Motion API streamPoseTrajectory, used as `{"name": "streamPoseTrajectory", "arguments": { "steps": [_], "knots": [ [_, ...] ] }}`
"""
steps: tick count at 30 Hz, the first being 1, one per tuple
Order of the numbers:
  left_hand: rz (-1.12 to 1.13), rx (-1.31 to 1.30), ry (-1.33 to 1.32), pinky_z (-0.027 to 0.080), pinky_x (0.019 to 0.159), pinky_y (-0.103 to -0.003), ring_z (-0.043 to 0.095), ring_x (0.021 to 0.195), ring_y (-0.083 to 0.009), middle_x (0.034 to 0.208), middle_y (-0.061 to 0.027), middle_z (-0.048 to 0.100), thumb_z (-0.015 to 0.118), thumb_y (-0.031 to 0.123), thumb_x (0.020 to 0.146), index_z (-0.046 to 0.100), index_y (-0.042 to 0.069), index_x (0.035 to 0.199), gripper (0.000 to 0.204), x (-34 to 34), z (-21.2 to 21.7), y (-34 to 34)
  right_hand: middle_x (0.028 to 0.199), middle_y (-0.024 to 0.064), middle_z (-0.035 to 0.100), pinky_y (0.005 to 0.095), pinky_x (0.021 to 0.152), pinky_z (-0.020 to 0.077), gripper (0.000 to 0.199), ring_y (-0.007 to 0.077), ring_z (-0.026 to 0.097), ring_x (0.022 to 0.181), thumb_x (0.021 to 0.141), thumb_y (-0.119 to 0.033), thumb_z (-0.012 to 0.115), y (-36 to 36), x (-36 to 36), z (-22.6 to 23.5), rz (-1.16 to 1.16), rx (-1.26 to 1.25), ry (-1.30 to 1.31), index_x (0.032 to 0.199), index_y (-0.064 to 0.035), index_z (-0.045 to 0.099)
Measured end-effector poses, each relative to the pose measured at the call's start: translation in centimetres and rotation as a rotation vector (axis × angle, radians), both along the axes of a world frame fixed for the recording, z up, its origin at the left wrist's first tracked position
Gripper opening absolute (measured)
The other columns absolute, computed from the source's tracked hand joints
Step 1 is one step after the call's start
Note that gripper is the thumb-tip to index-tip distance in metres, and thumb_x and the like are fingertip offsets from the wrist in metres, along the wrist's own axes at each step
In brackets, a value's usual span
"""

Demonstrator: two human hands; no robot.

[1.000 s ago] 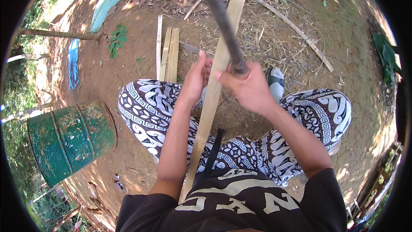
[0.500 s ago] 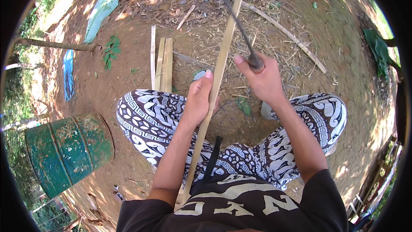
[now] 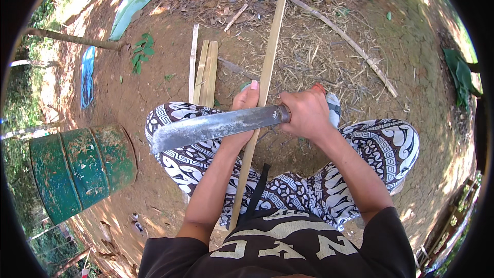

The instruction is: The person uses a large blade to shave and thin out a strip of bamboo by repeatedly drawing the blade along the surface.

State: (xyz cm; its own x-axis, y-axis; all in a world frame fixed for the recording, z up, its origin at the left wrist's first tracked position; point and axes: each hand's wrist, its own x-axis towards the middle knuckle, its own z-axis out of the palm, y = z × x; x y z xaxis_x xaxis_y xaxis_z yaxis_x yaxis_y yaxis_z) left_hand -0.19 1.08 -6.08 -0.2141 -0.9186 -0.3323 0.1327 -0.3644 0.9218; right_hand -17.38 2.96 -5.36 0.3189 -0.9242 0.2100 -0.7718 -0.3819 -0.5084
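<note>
A long, narrow bamboo strip (image 3: 271,54) slants from my lap up past the top of the view. My left hand (image 3: 245,104) is wrapped round it near mid-length, thumb uppermost. In my right hand (image 3: 310,114) is a machete (image 3: 221,126), gripped by its handle. Its broad grey blade, pale and worn toward the tip, points left and lies across in front of the strip and my left hand, reaching over my left knee. Whether the blade touches the strip I cannot tell. Most of the machete's handle is hidden in my fist.
Three cut strips (image 3: 210,74) lie beyond my left knee. Another long strip (image 3: 345,33) rests among shavings (image 3: 303,56) at the far right. A rusty green drum (image 3: 82,170) lies to the left, near a blue plastic piece (image 3: 87,77) and a branch (image 3: 72,39).
The machete has swung from pointing up and away to lying sideways, tip to the left. My right hand has turned and moved slightly nearer. My left hand keeps hold of the strip.
</note>
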Motion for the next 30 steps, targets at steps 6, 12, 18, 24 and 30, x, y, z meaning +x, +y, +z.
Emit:
{"name": "streamPoseTrajectory", "arguments": {
  "steps": [6, 12, 18, 24, 30],
  "knots": [
    [-0.06, 0.087, 0.103, 0.031, 0.036, -0.023, 0.038, 0.04, -0.0059, 0.059, 0.0031, 0.042, 0.04, 0.042, 0.106, 0.047, 0.01, 0.081, 0.041, -0.1, -0.4, 1.6, 0.059, 0.0125, 0.063, 0.0444, 0.057, 0.053, 0.016, 0.0321, 0.066, 0.057, 0.068, -0.02, 0.067, -2.6, -2.3, -0.7, -0.268, 0.002, 0.075, 0.07, -0.0056, 0.061],
    [-0.144, 0.126, 0.144, 0.034, 0.041, -0.025, 0.041, 0.044, -0.0074, 0.058, 0.0014, 0.041, 0.037, 0.042, 0.107, 0.047, 0.008, 0.081, 0.043, -0.8, -1.2, 0.9, 0.06, 0.0159, 0.064, 0.0427, 0.057, 0.0542, 0.016, 0.0315, 0.066, 0.056, 0.078, -0.019, 0.06, -6.4, -6.6, -0.5, -0.504, 0.193, -0.064, 0.075, -0.0036, 0.066],
    [-0.165, 0.072, 0.084, 0.027, 0.039, -0.024, 0.033, 0.038, -0.0095, 0.05, 0.0013, 0.035, 0.032, 0.042, 0.108, 0.043, 0.009, 0.071, 0.051, -1.0, -0.5, 0.6, 0.06, 0.014, 0.063, 0.0447, 0.058, 0.0526, 0.013, 0.0347, 0.064, 0.057, 0.066, -0.018, 0.065, -1.5, -2.9, 0.3, -0.137, 0.29, 0.003, 0.074, -0.0074, 0.066],
    [-0.27, 0.142, 0.241, 0.032, 0.044, -0.026, 0.038, 0.047, -0.008, 0.058, 0.0022, 0.036, 0.034, 0.039, 0.108, 0.049, 0.009, 0.086, 0.041, -0.6, -1.2, 1.9, 0.06, 0.011, 0.063, 0.0451, 0.059, 0.0517, 0.017, 0.0336, 0.066, 0.062, 0.059, -0.018, 0.07, 0.0, -3.6, -0.2, -0.091, 0.132, 0.058, 0.071, -0.0087, 0.061],
    [-0.077, 0.317, 0.15, 0.027, 0.042, -0.025, 0.03, 0.039, -0.0078, 0.053, 0.0029, 0.03, 0.035, 0.044, 0.107, 0.041, 0.012, 0.075, 0.045, -2.3, -0.6, 1.1, 0.057, 0.0106, 0.061, 0.0432, 0.056, 0.0515, 0.015, 0.0325, 0.065, 0.059, 0.062, -0.018, 0.071, -1.7, -5.8, -2.4, -0.168, 0.016, 0.074, 0.068, -0.0093, 0.06]
  ]
}}
